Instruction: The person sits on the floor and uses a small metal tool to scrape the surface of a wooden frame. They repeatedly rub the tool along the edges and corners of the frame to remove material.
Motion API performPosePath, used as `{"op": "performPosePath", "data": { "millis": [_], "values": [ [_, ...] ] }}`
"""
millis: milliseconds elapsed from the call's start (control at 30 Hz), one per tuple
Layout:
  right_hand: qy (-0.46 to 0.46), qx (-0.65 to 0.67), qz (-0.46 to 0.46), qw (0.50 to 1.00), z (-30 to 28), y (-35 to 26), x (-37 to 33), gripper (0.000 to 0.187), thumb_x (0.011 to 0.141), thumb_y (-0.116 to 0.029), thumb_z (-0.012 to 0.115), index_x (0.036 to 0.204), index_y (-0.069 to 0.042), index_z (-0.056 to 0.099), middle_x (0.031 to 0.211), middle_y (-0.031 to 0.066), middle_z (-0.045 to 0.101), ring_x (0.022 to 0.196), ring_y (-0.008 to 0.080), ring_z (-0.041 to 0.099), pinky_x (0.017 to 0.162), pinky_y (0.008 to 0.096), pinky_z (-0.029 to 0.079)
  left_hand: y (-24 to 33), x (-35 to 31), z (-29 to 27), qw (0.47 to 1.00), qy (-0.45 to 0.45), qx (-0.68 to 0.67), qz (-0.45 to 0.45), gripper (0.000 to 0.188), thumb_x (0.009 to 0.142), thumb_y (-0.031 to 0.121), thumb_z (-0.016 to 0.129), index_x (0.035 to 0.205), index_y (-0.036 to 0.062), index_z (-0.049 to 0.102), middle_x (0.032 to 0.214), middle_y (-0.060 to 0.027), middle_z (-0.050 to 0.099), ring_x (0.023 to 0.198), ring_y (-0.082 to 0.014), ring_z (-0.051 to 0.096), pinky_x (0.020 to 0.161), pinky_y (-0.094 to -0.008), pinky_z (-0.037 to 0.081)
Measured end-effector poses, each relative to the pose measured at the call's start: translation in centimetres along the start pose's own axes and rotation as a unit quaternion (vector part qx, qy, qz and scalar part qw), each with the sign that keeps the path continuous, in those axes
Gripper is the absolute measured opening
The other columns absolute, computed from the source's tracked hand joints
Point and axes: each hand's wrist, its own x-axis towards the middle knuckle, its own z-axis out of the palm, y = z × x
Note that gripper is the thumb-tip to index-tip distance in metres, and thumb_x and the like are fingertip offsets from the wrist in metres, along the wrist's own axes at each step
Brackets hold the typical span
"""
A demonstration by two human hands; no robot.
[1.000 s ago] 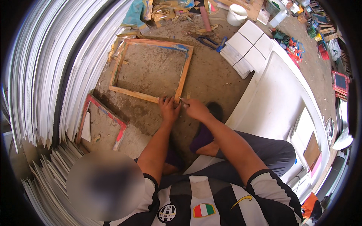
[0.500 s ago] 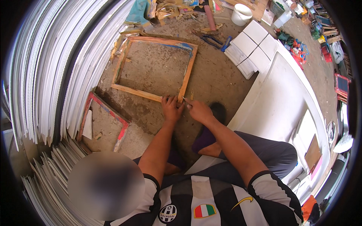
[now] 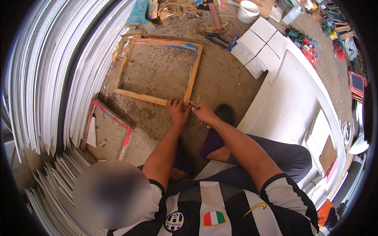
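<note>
A rectangular wooden frame (image 3: 141, 96), orange-brown with blue paint marks along its far bar, lies on the brown floor. At its near right corner, my left hand (image 3: 178, 114) is closed on the near bar, the fingers resting over the wood. My right hand (image 3: 204, 114) pinches a small thin pointed tool (image 3: 190, 101), its tip against that same corner. Most of the tool is hidden inside the fingers, so its exact kind cannot be made out. Pale shavings (image 3: 198, 97) lie on the floor just right of the corner.
A red-painted frame (image 3: 112, 114) lies to the left, beside tall stacks of white sheets (image 3: 43, 78). Blue-handled pliers (image 3: 232, 42), white tiles (image 3: 258, 41) and a white bucket (image 3: 248, 11) are at the far right. A large white panel (image 3: 283, 102) lies at my right.
My right hand has shifted slightly left along with the tool, at the frame's corner. My left hand keeps its hold; the whole view has moved a little.
</note>
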Motion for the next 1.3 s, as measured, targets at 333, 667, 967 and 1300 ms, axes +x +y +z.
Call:
{"op": "performPosePath", "data": {
  "millis": [333,667,967,1300],
  "values": [
    [0.053,-0.247,-0.093,0.963,-0.7,0.3,-0.4,0.039,0.100,-0.022,0.056,0.138,-0.018,0.065,0.111,0.0220,0.071,0.105,0.0443,0.067,0.092,0.0546,0.052,-0.4,0.1,-0.3,1.000,-0.012,-0.003,0.008,0.051,0.072,0.028,0.087,0.114,0.0016,0.073,0.110,-0.0150,0.070,0.118,-0.0373,0.055,0.118,-0.0585,0.029],
    [0.058,-0.255,-0.096,0.960,-1.0,-0.9,-1.4,0.045,0.101,-0.024,0.054,0.146,-0.026,0.057,0.108,0.0221,0.071,0.106,0.0418,0.067,0.094,0.0528,0.052,-0.3,0.2,-0.2,1.000,-0.004,0.004,0.010,0.054,0.071,0.029,0.087,0.114,0.0001,0.074,0.111,-0.0169,0.070,0.118,-0.0384,0.055,0.116,-0.0590,0.030],
    [0.052,-0.202,-0.129,0.969,-1.0,1.0,0.3,0.043,0.102,-0.025,0.055,0.144,-0.024,0.060,0.112,0.0232,0.069,0.107,0.0444,0.065,0.095,0.0531,0.051,-0.2,0.2,-0.3,1.000,-0.013,0.015,0.011,0.052,0.071,0.027,0.087,0.114,0.0008,0.075,0.110,-0.0168,0.071,0.119,-0.0379,0.055,0.116,-0.0574,0.031],
    [0.046,-0.219,-0.094,0.970,-1.1,-0.3,-0.5,0.043,0.101,-0.024,0.055,0.144,-0.024,0.060,0.112,0.0243,0.069,0.108,0.0440,0.065,0.096,0.0534,0.051,-0.6,0.1,-0.1,1.000,-0.002,0.020,0.010,0.049,0.073,0.031,0.085,0.113,0.0046,0.074,0.110,-0.0114,0.069,0.120,-0.0346,0.055,0.119,-0.0575,0.028]
  ]
}}
